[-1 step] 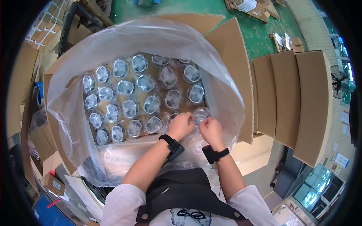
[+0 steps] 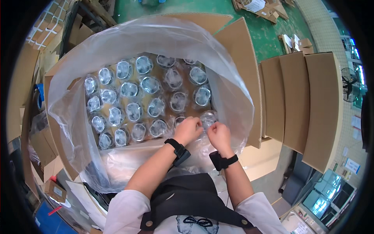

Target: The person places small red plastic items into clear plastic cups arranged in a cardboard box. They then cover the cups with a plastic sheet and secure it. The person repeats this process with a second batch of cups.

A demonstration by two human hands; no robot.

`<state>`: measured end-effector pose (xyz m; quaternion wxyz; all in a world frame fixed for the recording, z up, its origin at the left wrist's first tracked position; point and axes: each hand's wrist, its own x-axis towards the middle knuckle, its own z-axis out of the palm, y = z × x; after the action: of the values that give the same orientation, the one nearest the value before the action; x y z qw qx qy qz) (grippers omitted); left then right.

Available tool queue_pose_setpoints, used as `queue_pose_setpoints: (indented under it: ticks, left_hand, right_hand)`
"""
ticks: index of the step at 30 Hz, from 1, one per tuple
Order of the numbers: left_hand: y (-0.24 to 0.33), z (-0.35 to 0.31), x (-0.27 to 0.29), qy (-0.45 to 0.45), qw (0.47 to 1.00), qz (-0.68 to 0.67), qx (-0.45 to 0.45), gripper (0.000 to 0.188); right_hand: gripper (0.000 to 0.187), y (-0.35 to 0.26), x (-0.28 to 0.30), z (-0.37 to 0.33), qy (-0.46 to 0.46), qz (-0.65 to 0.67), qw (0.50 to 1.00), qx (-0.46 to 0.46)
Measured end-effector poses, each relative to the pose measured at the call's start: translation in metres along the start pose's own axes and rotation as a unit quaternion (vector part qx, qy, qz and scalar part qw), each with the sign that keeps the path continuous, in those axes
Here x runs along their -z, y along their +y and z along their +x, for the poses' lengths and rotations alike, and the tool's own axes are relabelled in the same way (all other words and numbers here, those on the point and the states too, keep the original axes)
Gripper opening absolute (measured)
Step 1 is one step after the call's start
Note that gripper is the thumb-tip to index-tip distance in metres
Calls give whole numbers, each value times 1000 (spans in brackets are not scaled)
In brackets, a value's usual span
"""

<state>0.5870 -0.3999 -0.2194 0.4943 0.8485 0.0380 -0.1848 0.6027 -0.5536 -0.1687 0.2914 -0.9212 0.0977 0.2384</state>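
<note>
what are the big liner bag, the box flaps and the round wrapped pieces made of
Liner bag: thin plastic film, glossy and see-through, wrinkled. Box flaps: brown corrugated cardboard by the look, matt and flat. Round wrapped pieces: clear, shiny, likely glass or hard plastic, each in a crinkled film wrap; which of the two can't be told. Both hands touch one.

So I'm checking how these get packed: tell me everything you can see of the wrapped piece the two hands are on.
The wrapped piece is a small round, clear glass-like item inside a crinkled transparent film bag. It sits at the near right end of the rows of similar wrapped pieces, inside the plastic-lined cardboard box. The left hand and the right hand both pinch its film from the near side. Its underside and finer details are hidden.
</note>
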Motion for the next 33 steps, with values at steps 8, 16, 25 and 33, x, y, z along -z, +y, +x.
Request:
queue_pose_setpoints:
  ticks: [8,16,25,33]
  left_hand:
    - [13,-21,29,145,988,-23,-51,14]
    - [16,-7,25,95,981,-167,-16,9]
    - [4,-3,51,104,992,-69,-31,14]
    - [-16,14,64,131,989,61,-22,16]
  right_hand:
    - [19,9,12,-3,74,-47,996,23]
    - [29,-33,14,-8,121,-126,965,195]
    - [20,-48,40,-13,121,-119,947,271]
    - [18,-5,28,-10,-120,-250,943,183]
